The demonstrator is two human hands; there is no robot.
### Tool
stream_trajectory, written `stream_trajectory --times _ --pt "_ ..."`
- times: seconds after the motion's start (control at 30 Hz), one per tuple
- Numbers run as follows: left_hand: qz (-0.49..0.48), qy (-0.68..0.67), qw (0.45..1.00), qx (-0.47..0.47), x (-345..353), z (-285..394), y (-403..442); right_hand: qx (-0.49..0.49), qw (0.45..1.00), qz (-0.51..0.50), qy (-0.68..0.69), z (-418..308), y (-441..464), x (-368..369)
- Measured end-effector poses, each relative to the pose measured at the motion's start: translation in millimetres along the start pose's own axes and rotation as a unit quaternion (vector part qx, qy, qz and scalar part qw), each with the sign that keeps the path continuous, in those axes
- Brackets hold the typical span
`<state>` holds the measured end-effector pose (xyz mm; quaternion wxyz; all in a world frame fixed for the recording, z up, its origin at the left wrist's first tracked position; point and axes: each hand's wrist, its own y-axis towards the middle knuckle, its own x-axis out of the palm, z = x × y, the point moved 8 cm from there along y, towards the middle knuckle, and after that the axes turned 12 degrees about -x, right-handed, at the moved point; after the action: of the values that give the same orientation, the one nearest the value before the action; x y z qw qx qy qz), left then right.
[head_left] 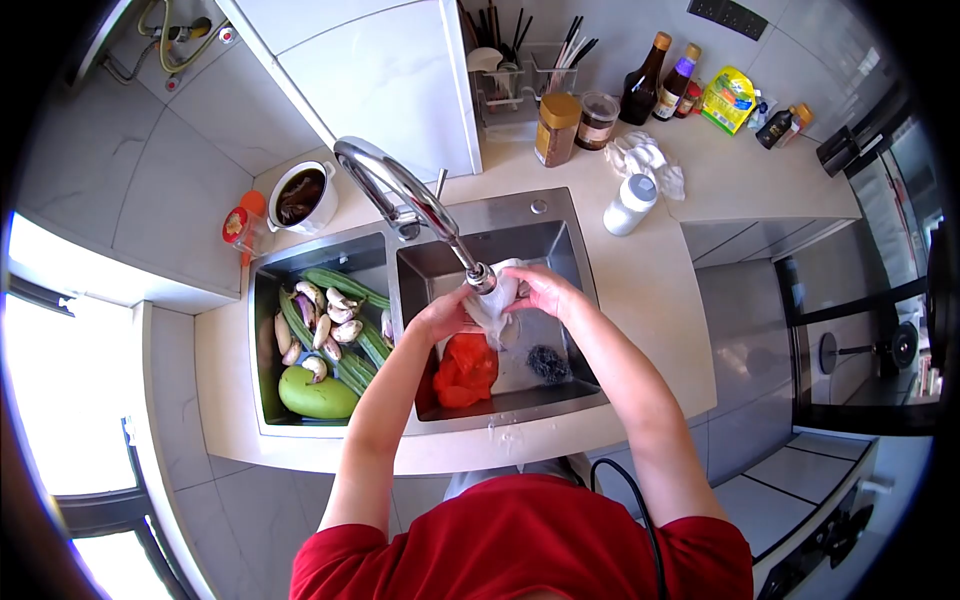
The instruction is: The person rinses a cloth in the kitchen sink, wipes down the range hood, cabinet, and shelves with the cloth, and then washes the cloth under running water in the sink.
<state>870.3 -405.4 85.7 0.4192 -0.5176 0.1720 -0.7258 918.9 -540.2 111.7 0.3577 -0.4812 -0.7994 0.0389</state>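
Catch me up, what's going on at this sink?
A person's left hand and right hand are holding a wet-looking white cloth just under the tap, over the right basin. A red bundle and a dark scrubber lie in that basin. The left basin holds vegetables, including a large green one. I can't tell for sure whether water is running.

**Clearance and obstacles in the right-hand basin (520,412).**
The chrome faucet (408,180) obstructed descent from above; a gap ran between the red plastic bag (466,370) and the dark scouring pad (547,364); the steel divider (393,290) barred level passage leftward.
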Motion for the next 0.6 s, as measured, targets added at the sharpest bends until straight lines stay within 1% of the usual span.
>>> stream_trajectory --times 0.03,0.1,0.13,0.17,0.23,0.27,0.33,0.37,0.43,0.47,0.5,0.53,0.6 --pt "0.0 -0.001 1.0 0.0 5 -1 3 0.001 1.0 0.0 0.0 0 0 -3" --pt "-0.025 -0.026 0.999 0.003 14 0 12 -0.009 0.997 0.057 -0.059 -2 -2 -18" --pt "0.0 -0.055 0.998 0.009 9 -1 18 -0.01 0.99 0.085 -0.109 -3 -3 -25" --pt "-0.001 -0.054 0.999 0.009 9 -2 22 -0.011 0.99 0.087 -0.109 -3 -4 -27" --pt "0.022 -0.062 0.996 0.068 5 6 27 -0.042 0.981 0.066 -0.176 -9 -6 -29" --pt "0.021 -0.061 0.996 0.067 12 7 26 -0.043 0.981 0.068 -0.176 -5 -4 -34" --pt "0.021 -0.101 0.989 0.104 20 13 18 -0.038 0.989 0.053 -0.135 5 0 -38" --pt "0.021 -0.101 0.989 0.103 19 14 17 -0.038 0.989 0.053 -0.135 0 -3 -36" --pt "0.063 -0.053 0.994 0.068 8 16 11 -0.001 0.997 0.061 -0.053 -5 -11 -34" --pt "0.071 0.005 0.995 0.076 9 24 4 -0.003 0.997 0.062 -0.052 -5 -11 -34" --pt "0.07 0.006 0.995 0.076 11 26 1 0.02 0.997 0.07 -0.021 1 -12 -34" --pt "0.09 0.025 0.991 0.095 10 30 -6 0.044 0.996 0.078 0.01 8 -13 -32" --pt "0.117 0.044 0.985 0.122 30 43 -30 0.027 0.996 0.074 0.031 15 -8 -29"
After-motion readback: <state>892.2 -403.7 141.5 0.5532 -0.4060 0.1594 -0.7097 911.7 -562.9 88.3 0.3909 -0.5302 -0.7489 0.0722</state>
